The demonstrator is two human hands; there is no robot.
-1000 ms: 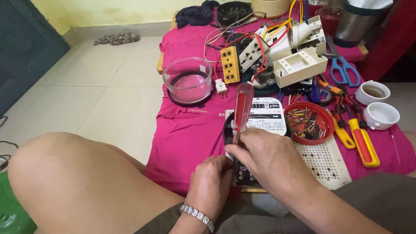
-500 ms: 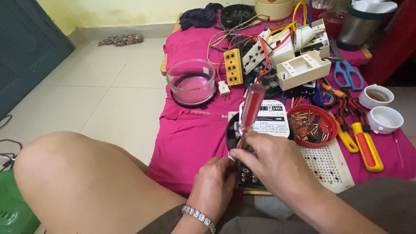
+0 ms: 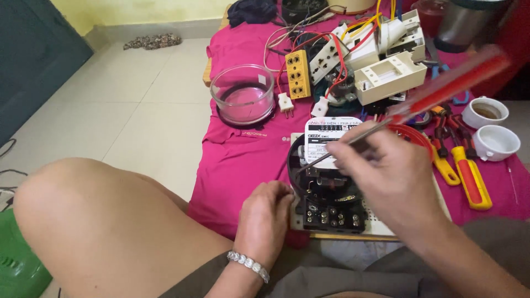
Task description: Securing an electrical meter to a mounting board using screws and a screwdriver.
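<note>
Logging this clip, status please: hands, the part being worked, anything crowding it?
Right hand grips red-handled screwdriver, tip down in the open meter. Left hand steadies the meter's edge. Pliers close alongside.

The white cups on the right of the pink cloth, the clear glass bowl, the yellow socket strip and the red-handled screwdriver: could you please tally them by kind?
White cups: 2, one behind the other
Clear glass bowl: 1
Yellow socket strip: 1
Red-handled screwdriver: 1, held in the right hand
Total: 5
</note>
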